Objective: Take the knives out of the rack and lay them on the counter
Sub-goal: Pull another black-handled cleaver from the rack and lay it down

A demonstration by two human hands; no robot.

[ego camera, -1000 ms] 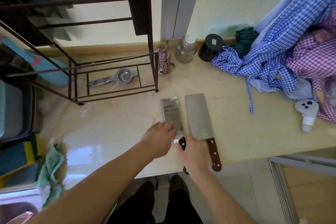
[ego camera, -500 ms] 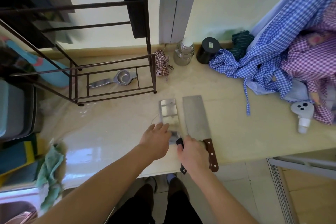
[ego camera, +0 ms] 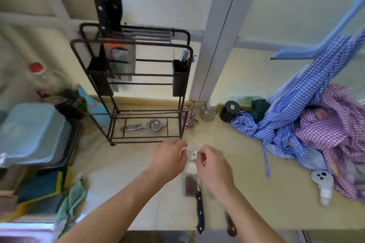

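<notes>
Since a second ago both hands have lifted off the black-handled cleaver (ego camera: 192, 175) and risen toward the rack (ego camera: 130, 87), and the view has tilted up to take in the rack's top. Around the work area stand a glass jar (ego camera: 209, 111) and a dark jar (ego camera: 230, 111) against the wall, a heap of checked cloth (ego camera: 308, 124) at the right, a metal strainer (ego camera: 146, 126) on the rack's base, and blue tubs (ego camera: 29, 134) at the left. The left hand (ego camera: 169, 159) and right hand (ego camera: 214, 165) hover empty, fingers loosely curled, just above the cleaver, which lies flat on the counter (ego camera: 118, 167) between them, handle toward the edge. Two black knife handles (ego camera: 107, 2) stick up from the rack's top left. The right forearm covers the second cleaver, leaving only its brown handle end (ego camera: 231, 225) visible. Motion blur smears the blades inside the rack, so their count is unclear.
</notes>
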